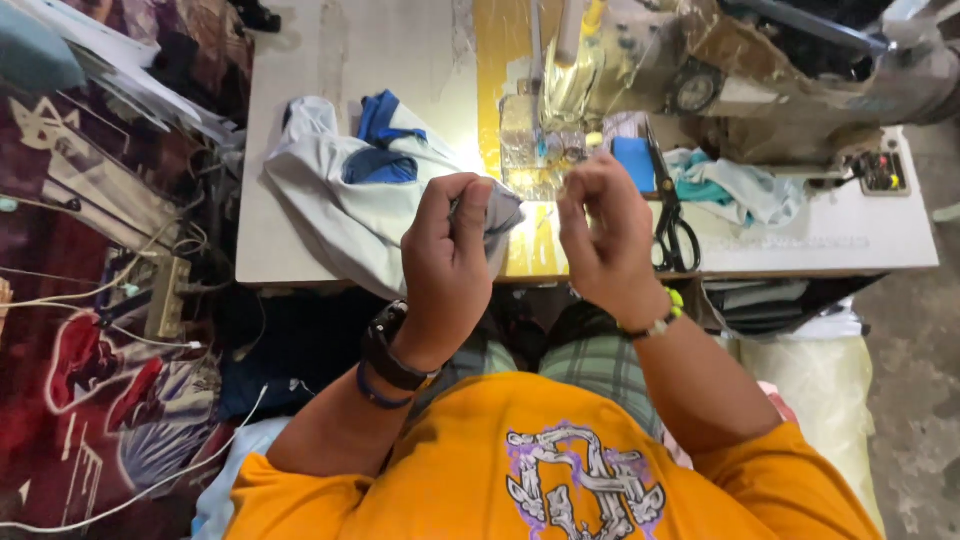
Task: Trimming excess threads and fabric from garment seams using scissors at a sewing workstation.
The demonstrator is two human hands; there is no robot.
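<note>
A crowded workroom, patterned cloth heaped beside the pale table point(300, 150), the sewing machine point(640, 70) waiting with nothing under its needle, the grey-and-blue garment point(350, 190) lying unsewn at the table's edge, left hand point(450, 250) pinching its corner, right hand point(605, 235) curled, contents too small to tell.

Sewing table point(330, 60) with garment point(340, 200), scissors point(672, 225), machine point(700, 70)

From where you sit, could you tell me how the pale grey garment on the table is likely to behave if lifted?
The pale grey garment would probably flop: it lies crumpled in soft folds. It likely hangs and drags, since one edge already droops over the table front. It looks light, thin cloth.
</note>
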